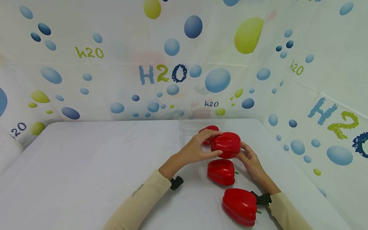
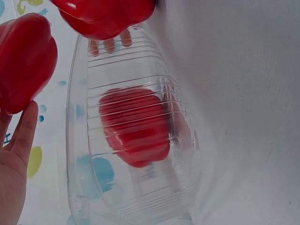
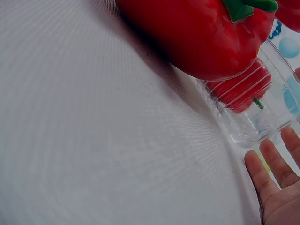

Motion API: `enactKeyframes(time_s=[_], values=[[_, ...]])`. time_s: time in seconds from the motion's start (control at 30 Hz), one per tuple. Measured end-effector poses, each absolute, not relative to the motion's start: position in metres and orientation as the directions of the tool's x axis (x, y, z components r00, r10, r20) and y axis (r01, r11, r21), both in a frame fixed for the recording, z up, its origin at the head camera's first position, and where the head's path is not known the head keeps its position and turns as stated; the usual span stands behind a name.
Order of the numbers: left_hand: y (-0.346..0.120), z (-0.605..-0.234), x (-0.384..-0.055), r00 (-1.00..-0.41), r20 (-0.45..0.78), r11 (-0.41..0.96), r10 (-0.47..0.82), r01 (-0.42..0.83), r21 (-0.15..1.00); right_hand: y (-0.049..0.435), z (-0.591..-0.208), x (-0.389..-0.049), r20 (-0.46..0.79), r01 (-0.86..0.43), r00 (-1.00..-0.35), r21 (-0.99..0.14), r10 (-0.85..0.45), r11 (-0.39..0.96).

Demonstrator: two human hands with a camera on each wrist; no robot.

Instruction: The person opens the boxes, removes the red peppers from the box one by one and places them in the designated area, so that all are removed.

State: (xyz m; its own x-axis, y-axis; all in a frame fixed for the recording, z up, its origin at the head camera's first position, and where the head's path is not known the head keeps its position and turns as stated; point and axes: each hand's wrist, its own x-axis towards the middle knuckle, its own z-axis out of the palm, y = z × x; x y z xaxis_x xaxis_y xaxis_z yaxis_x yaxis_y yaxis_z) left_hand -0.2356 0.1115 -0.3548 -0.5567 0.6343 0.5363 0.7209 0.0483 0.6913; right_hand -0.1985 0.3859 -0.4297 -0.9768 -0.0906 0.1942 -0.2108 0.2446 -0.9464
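My left hand (image 1: 198, 148) holds a red bell pepper (image 1: 229, 144) with its fingers over the top and thumb below, in front of a clear plastic container (image 1: 184, 129). In the head view my right hand (image 1: 252, 161) is at the right side of that pepper. In the right wrist view its fingers (image 3: 276, 164) are spread and fairly straight. Another red bell pepper (image 2: 136, 126) lies inside the container, seen through the ribbed wall in the left wrist view. The held pepper partly covers it in the head view.
Two more red bell peppers lie on the white table, one pepper (image 1: 220, 172) just below the hands and a larger-looking pepper (image 1: 240, 206) nearer the front, beside the right wrist strap (image 1: 263, 198). A patterned curtain (image 1: 120, 80) hangs behind the table (image 1: 100, 159).
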Motion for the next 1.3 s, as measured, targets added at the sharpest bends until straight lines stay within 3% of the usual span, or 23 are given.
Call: enactKeyframes(time_s=[1.0, 1.3], values=[[0.098, -0.353, -0.221, -0.507, 0.514, 0.032, 0.692, 0.733, 0.68, 0.389, -0.432, -0.2, 0.212, -0.235, -0.97, -0.942, -0.118, 0.239], [0.095, -0.355, -0.221, -0.46, 0.536, -0.007, 0.708, 0.754, 0.657, 0.39, -0.434, -0.201, 0.216, -0.24, -0.969, -0.944, -0.123, 0.228]])
